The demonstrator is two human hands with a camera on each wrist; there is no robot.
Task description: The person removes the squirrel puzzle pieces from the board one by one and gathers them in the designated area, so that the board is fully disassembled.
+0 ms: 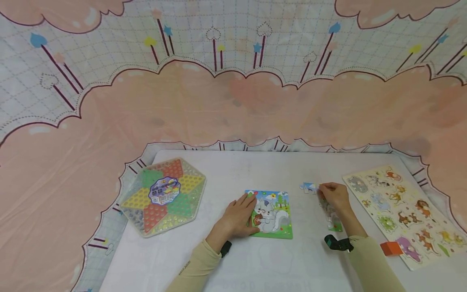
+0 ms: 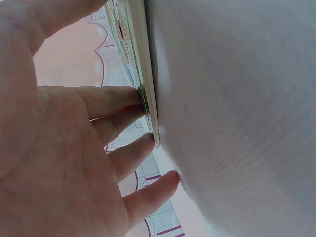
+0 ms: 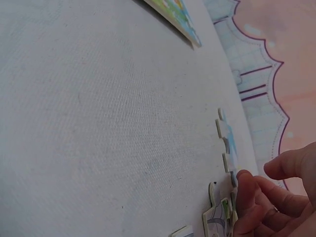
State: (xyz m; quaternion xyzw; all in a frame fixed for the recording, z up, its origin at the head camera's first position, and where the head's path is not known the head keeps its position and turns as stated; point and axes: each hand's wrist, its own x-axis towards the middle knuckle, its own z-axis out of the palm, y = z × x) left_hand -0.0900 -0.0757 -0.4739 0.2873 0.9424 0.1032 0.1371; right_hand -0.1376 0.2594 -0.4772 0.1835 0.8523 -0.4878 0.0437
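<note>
While left hand [image 1: 236, 217] is spread on the board [image 1: 271, 217], right hand [image 1: 336, 198] has thumb parted, probably choosing pieces [image 1: 309, 187] right of it, likely needing a pinch next.

dim, diffuse light casts faint shadows on the white table [image 1: 270, 267].

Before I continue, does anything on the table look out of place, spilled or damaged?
One thing: the red-orange block sits at the near left edge of the animal puzzle board, overlapping it in the head view. It resembles none of the animal pictures, so it looks stray. I see nothing spilled or damaged.
</note>
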